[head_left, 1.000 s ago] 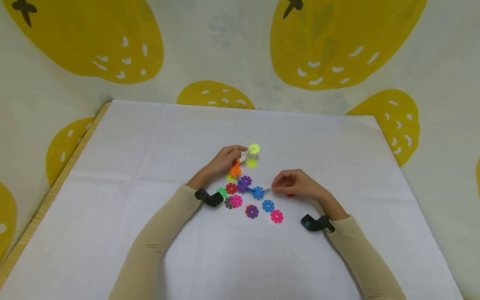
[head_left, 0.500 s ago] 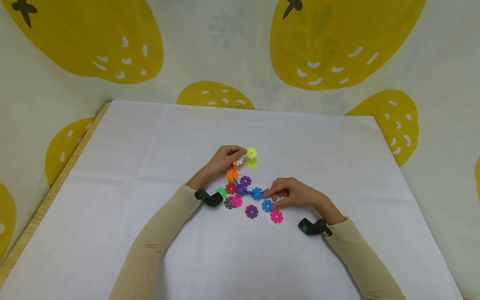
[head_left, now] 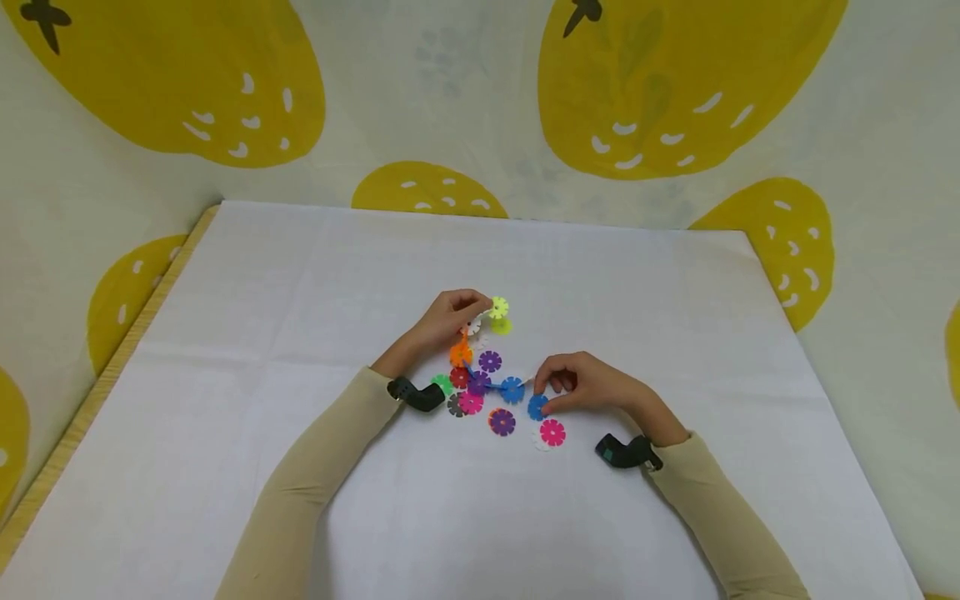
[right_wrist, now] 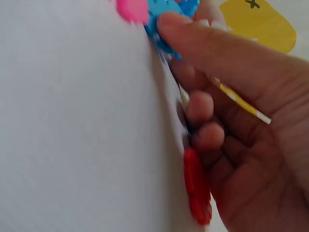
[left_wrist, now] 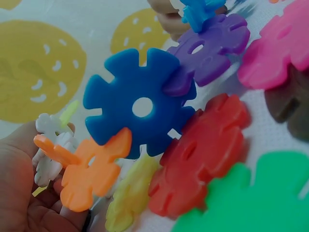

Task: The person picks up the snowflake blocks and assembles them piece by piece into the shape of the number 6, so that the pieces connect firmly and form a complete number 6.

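Observation:
My left hand holds one end of a chain of joined notched discs by its white disc, near a yellow-green disc. From there the chain runs through an orange disc, a dark blue disc and a purple disc to a blue disc. My right hand pinches a separate blue disc between thumb and finger, just right of the chain's end. In the right wrist view the thumb lies on that blue disc.
Loose discs lie around the chain: red, green, pink, purple over orange, and pink over white. A red disc is beneath the right hand. The white-covered table surrounds them.
My right hand has let go of the chain's end, moved left and down, and taken hold of the loose blue disc. My left hand's end of the chain has shifted slightly left and down.

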A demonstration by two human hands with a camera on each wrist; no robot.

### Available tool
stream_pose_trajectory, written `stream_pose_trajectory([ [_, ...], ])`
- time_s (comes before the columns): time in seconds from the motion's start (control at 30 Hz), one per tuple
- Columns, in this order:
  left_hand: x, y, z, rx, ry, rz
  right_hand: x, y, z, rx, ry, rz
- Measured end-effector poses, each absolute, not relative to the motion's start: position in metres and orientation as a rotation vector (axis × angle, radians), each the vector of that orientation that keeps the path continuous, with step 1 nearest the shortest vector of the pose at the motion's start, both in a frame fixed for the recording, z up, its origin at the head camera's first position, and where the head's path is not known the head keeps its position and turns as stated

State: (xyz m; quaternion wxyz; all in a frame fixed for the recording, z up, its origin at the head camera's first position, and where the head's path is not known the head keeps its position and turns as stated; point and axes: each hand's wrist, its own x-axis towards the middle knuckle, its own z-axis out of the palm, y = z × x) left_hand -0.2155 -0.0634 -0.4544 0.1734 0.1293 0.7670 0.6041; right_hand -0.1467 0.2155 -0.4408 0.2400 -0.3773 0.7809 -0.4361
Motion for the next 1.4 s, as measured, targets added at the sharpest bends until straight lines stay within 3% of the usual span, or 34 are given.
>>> stream_pose_trajectory([
  [0.6, -0.216, -0.061, -0.457, 0.403, 2.190, 1.698, -0.165, 0.226, -0.438, -0.889, 2.038, -1.508],
  [1.4, -0.217, -0.062, -0.459, 0.397, 2.185, 1.660, -0.185, 0.195, -0.440, -0.426, 2.387, -1.709],
])
